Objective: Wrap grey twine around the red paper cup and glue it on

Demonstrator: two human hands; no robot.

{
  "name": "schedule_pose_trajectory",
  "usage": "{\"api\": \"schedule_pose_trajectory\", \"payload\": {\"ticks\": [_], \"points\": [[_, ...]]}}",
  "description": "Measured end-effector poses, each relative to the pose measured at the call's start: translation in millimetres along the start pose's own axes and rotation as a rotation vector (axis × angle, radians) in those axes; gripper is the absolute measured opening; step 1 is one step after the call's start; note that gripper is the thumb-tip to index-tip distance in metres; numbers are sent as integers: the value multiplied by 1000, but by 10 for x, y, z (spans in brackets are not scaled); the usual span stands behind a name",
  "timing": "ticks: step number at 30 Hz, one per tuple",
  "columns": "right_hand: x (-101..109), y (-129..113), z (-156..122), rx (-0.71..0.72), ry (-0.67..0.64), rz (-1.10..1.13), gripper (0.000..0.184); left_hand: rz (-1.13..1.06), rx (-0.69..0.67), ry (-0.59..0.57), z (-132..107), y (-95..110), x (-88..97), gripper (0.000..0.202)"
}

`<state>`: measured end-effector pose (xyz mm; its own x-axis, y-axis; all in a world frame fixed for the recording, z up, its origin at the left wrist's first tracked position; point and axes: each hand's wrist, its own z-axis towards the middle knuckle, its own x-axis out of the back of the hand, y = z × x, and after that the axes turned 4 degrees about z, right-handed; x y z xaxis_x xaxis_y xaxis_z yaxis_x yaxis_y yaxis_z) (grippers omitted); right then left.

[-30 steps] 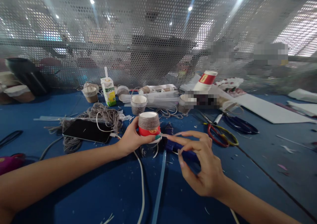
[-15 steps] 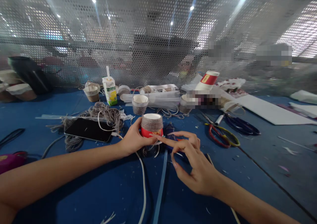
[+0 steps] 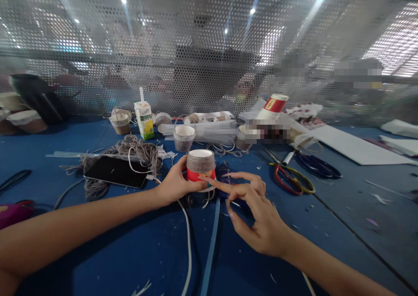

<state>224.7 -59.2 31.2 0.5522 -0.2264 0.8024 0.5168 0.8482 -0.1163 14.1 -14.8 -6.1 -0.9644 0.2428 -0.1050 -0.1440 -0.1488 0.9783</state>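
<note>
My left hand (image 3: 176, 181) is wrapped round a red paper cup (image 3: 192, 175) whose upper part is wound with grey cord (image 3: 200, 161). Its thumb lies along the near side of the cup, and the white inside shows at the top. My right hand (image 3: 254, 211) is at the cup's right, fingers apart, with the index fingertip against the lower red part. No object shows between its thumb and fingers. A glue gun or similar dark blue tool, partly hidden, lies behind the right hand.
A phone (image 3: 114, 172) with a white cable lies beside tangled grey cord (image 3: 139, 150). Behind stand a drink carton (image 3: 144, 120) and a small cord-wrapped basket (image 3: 184, 139). Scissors (image 3: 289, 179) with red and yellow handles lie right, near white board (image 3: 362, 145). Perforated metal (image 3: 209, 34) closes off the back.
Almost nothing differs. My right index fingertip stays at the cup's red part, and the view has shifted very slightly.
</note>
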Motion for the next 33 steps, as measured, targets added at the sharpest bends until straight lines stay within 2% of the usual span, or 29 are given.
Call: {"api": "schedule_pose_trajectory", "payload": {"ticks": [9, 17, 20, 25, 27, 29, 33], "points": [[-8, 32, -32, -26, 164, -70, 22, -79, 38, 47, -1, 19, 4, 58], [-62, 39, -10, -140, 111, -103, 17, -156, 32, 73, 4, 29, -23, 66], [-78, 59, -8, -197, 175, -101, 15, -170, 8, 96, 7, 39, -19, 63], [-57, 104, -23, -276, 337, -104, 18, -229, -36, 51, 21, 20, 20, 56], [-40, 109, -41, -271, 410, -52, 22, -254, -23, 49, 31, 13, 30, 56], [-20, 101, -62, -264, 423, 85, 23, -276, -1, 42, 39, 17, 30, 57], [28, 42, -93, -211, 298, 378, 22, -294, 43, -6, 40, 48, 15, 64]]}}
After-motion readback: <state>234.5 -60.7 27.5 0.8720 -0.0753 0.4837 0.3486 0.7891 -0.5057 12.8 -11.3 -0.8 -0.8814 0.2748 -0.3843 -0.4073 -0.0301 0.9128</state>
